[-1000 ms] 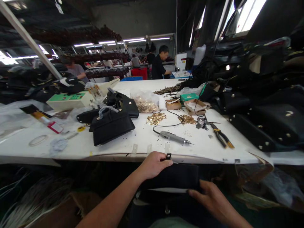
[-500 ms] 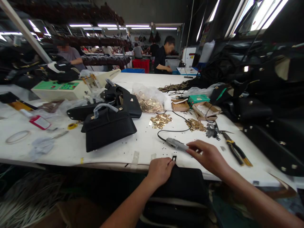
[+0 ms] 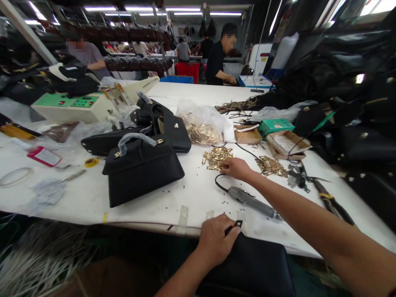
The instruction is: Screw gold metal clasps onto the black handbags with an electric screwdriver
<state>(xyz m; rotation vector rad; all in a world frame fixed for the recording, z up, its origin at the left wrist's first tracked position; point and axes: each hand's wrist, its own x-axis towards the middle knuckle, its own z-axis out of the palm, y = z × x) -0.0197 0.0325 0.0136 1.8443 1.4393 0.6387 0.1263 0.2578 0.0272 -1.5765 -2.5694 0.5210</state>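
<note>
My left hand (image 3: 218, 239) is closed on the black strap tab (image 3: 239, 223) of a black handbag (image 3: 260, 264) at the table's front edge. A small rectangular opening shows at the tab's tip. Farther in, my right hand (image 3: 236, 168) reaches to the near side of a pile of gold metal fittings (image 3: 215, 156). Its fingertips are pressed together, and what they hold, if anything, is hidden. Beneath my right forearm lies a grey electric screwdriver (image 3: 250, 201) with a black cord, touched by neither hand. Tiny dark screws are scattered beside it.
Finished black handbags (image 3: 142, 173) stand left of centre. Behind the pile sit a plastic bag of gold fittings (image 3: 201, 126) and small cardboard boxes (image 3: 286, 144). Pliers (image 3: 332, 202) lie to the right. A green-panelled machine (image 3: 74, 107) is at back left; a co-worker (image 3: 219, 57) stands across the table.
My right hand has let go of the screwdriver, which now lies on the table, and has moved to the gold fittings. My left hand keeps its hold on the tab. The view has shifted.
</note>
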